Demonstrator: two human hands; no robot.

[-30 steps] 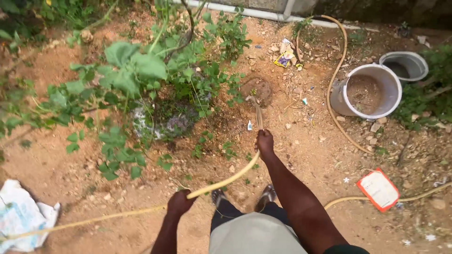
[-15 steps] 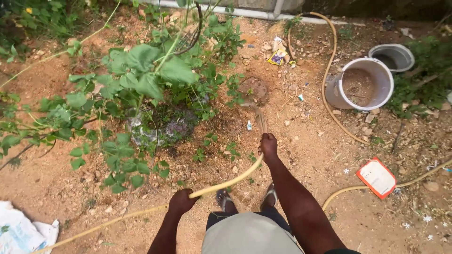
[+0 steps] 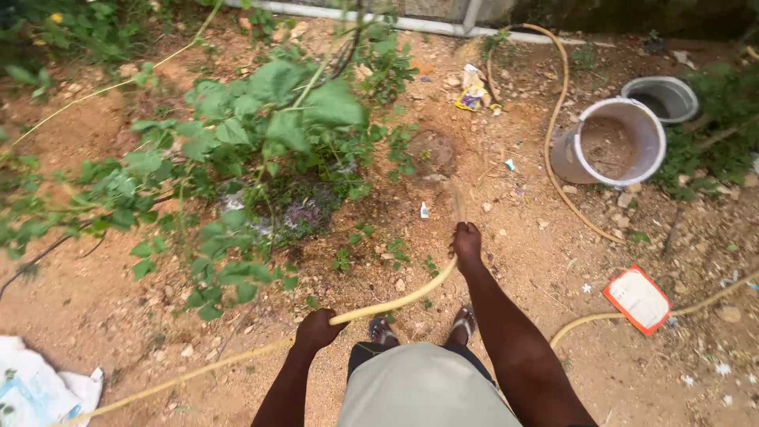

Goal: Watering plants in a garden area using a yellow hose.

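Both my hands hold a long yellow garden hose (image 3: 395, 301). My right hand (image 3: 465, 241) grips its front end at arm's length, and a stream of water (image 3: 452, 198) shoots forward from it onto a round wet patch of soil (image 3: 431, 150). My left hand (image 3: 318, 329) grips the hose lower down, close to my body. From there the hose trails off to the lower left over the dirt. A leafy green plant (image 3: 261, 150) grows just left of the wet patch.
A tilted grey bucket (image 3: 610, 146) and a second one (image 3: 664, 95) lie at the upper right, with more hose looped around them. A red-edged flat packet (image 3: 637, 299) lies at the right. White cloth (image 3: 35, 387) is at the lower left. A pipe (image 3: 356, 16) runs along the top.
The view has shifted a little and my right hand has moved slightly right. The water stream still falls near the wet patch. Both hands keep their grip on the hose.
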